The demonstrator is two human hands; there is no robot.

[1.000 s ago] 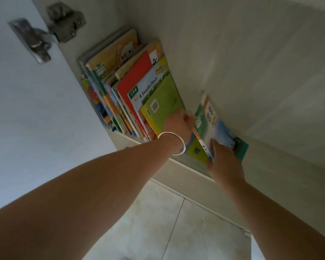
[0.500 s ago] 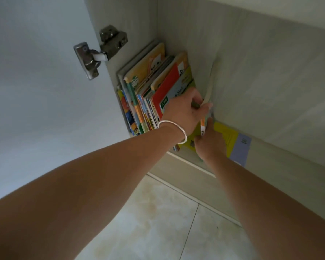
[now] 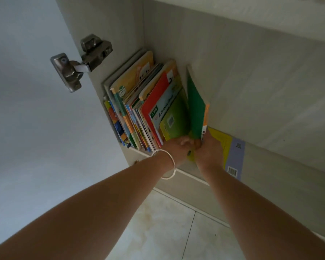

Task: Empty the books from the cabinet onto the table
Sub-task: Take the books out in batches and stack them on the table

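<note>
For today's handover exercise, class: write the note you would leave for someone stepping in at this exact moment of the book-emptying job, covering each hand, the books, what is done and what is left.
Left hand: at the foot of the upright row of books, fingers hidden; grip unclear.
Right hand: grips the lower edge of the green book, upright at the row's right end.
A yellow and lilac book lies flat on the cabinet floor under the right hand.
Done: no book is out yet; the table is not in view.
Left: carry every book to the table.

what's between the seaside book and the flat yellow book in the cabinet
In the head view, a green-covered book stands upright between the seaside book and the flat yellow book, held at its lower edge by the right hand.
</note>
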